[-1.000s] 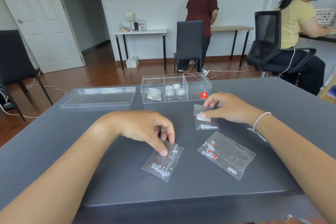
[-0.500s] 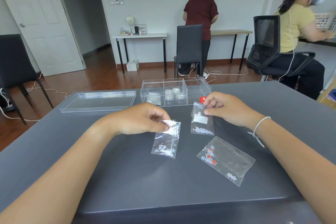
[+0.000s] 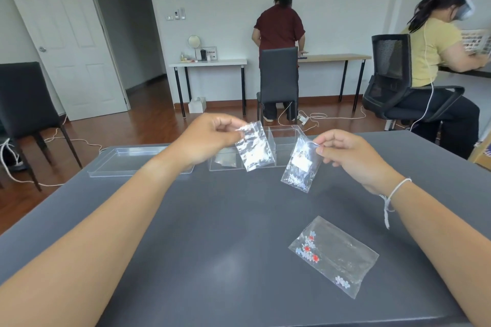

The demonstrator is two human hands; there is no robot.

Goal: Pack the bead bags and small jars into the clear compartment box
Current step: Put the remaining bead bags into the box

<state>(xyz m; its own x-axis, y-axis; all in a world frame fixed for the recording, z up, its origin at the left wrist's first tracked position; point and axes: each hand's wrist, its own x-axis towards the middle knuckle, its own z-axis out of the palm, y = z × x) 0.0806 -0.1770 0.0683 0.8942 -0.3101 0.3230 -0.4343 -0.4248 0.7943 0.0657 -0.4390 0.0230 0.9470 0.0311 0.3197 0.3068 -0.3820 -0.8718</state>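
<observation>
- My left hand (image 3: 210,138) pinches a small bead bag (image 3: 253,150) by its top, lifted off the bench (image 3: 212,233).
- My right hand (image 3: 350,156) pinches a second bead bag (image 3: 300,167) (white beads at its bottom), also lifted.
- Behind both I see the clear compartment box (image 3: 285,141).
- A third bag (image 3: 333,255) lies flat nearer me.
- The lid (image 3: 127,160) sits left of the box.

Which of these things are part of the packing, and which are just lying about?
Part of the job:
- left hand, pinching a bead bag
- right hand, pinching a second bag
- third bag, flat on the table
- clear box
- lid beside it

Just lying about:
- chairs
- side table with mirror
- tissue box
- floor cables
</observation>
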